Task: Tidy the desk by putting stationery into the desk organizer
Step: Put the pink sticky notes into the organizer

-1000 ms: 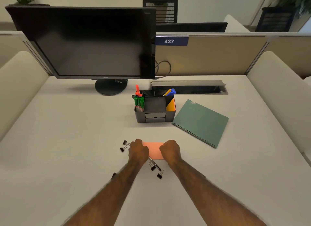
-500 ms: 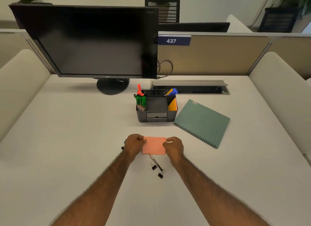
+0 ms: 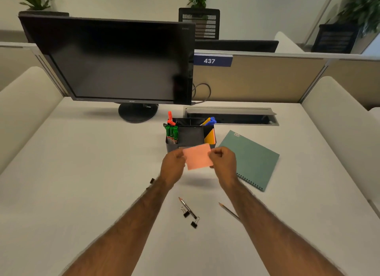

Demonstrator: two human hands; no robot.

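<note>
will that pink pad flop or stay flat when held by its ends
Probably stays flat: the pink pad, pinched at both ends by the hands, shows no sag. Likely light, since fingertips alone carry it. Its thickness isn't visible.

Pink sticky-note pad (image 3: 198, 159) held tilted before black desk organizer (image 3: 190, 136), pencils (image 3: 187, 207), binder clips (image 3: 194, 222) on desk

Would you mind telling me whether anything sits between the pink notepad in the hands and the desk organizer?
Nothing visible does. Both hands, left and right, hold the pink notepad just in front of the desk organizer, whose middle compartment looks empty. The pencils and clips lie nearer the person.
</note>
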